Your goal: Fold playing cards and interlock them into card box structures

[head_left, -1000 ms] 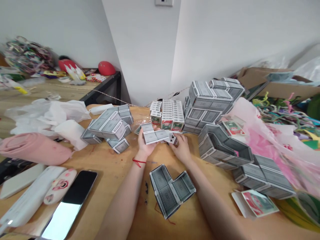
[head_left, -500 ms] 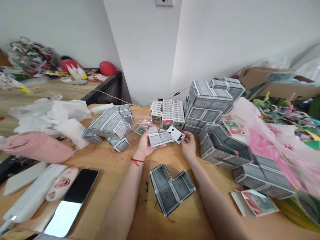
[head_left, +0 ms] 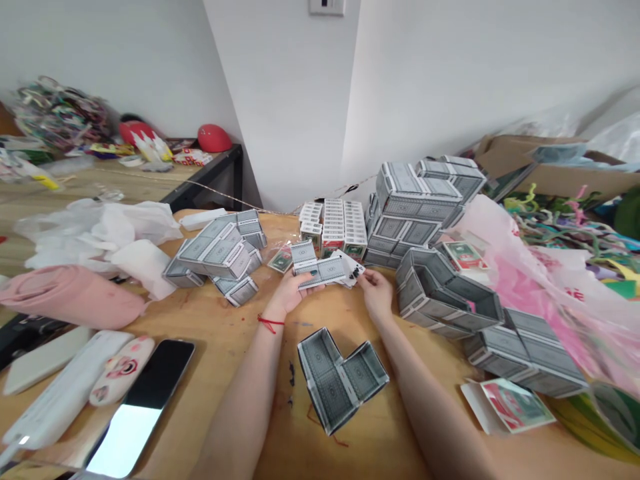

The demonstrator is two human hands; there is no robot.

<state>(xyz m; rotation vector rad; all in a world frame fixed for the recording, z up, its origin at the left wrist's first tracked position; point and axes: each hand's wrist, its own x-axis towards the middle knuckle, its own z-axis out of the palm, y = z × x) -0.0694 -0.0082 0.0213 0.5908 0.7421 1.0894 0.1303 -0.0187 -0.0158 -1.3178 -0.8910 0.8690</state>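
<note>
My left hand [head_left: 288,294] is closed on a small L-shaped block of grey-backed playing cards [head_left: 317,267] held above the wooden table [head_left: 240,347]. A red string circles that wrist. My right hand [head_left: 375,291] pinches a single face-up playing card [head_left: 351,268] against the right end of the block. A larger L-shaped grey card piece [head_left: 341,377] lies on the table between my forearms.
Grey card blocks are piled at the left [head_left: 220,251] and right [head_left: 440,287]. Boxed card decks [head_left: 334,230] stand behind my hands. A phone [head_left: 137,407], white cases, pink cloth and plastic bags [head_left: 100,233] lie left; a pink bag [head_left: 545,280] lies right.
My right hand drew a single card out to the right and turned it face up, then brought it back against the block. My left hand tilted the block slightly.
</note>
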